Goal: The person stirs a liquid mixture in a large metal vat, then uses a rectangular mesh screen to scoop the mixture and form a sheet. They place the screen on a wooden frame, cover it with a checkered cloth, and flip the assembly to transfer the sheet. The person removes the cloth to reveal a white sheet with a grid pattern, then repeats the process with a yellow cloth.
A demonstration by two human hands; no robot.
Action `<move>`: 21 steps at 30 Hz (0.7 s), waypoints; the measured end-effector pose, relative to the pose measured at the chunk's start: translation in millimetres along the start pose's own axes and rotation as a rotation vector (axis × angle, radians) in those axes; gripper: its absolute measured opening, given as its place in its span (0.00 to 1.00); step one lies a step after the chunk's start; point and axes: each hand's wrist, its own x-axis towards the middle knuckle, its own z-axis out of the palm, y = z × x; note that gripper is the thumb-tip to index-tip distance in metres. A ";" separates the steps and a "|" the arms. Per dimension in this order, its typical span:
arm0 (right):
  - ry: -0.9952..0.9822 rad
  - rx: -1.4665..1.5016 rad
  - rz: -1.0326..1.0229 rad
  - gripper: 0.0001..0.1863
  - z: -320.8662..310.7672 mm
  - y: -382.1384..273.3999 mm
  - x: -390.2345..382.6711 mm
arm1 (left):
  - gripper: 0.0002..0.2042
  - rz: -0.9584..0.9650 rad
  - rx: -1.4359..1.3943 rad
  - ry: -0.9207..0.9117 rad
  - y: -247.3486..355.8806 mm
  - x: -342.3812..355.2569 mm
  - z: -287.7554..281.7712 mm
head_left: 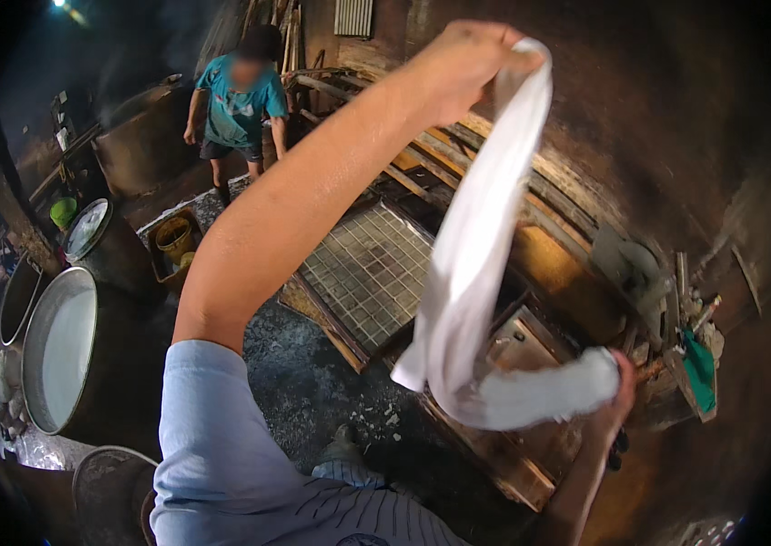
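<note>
A dim workroom with a rough, brown-stained wall point(658, 136) surrounds a dark, wet-looking floor point(294, 355) flecked with pale crumbs. From 12 round to 2 o'clock, long rough planks point(422, 173) lie stacked along the wall's foot. Near the centre sits a shallow wooden frame point(349, 350) holding a flat panel marked by a square grid point(367, 273).

A long white cloth point(485, 246), smooth and loosely gathered into folds, hangs in the air right of centre, sagging between the person's two hands. The left hand point(476, 73), at 1 o'clock, is raised with fingers closed round the upper end. The right hand point(620, 391), at 4 o'clock, grips the lower, bunched end; its fingers are mostly hidden by the fabric. Beneath the cloth are wooden boards point(513, 455).

Between 8 and 9 o'clock stands a wide, round metal pot point(85, 364) with a pale, smooth-surfaced content. Past it, at 9 o'clock, is a small green plastic vessel point(63, 212), and nearer the middle a yellowish bucket point(174, 238). Another person in a teal T-shirt point(244, 109) stands at 11 o'clock. Crumpled green fabric point(699, 369) hangs between 3 and 4.
</note>
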 end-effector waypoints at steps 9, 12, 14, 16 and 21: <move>-0.199 0.066 -0.074 0.28 378.2 46.7 99.9 | 0.14 -0.322 0.534 0.387 -247.4 9.0 -234.0; -0.382 0.007 -0.055 0.32 391.5 99.0 25.5 | 0.14 -0.402 1.140 0.358 -363.7 -79.7 -233.0; -0.507 0.063 0.043 0.32 370.7 134.1 -40.2 | 0.17 -0.817 1.030 0.511 -448.0 -188.9 -241.2; -0.443 0.406 0.463 0.30 310.8 161.4 -100.5 | 0.14 -1.137 0.984 0.605 -504.9 -301.4 -229.5; 0.235 0.278 1.155 0.25 82.8 357.4 -256.9 | 0.19 -1.311 0.927 -0.284 -552.1 -453.7 -75.9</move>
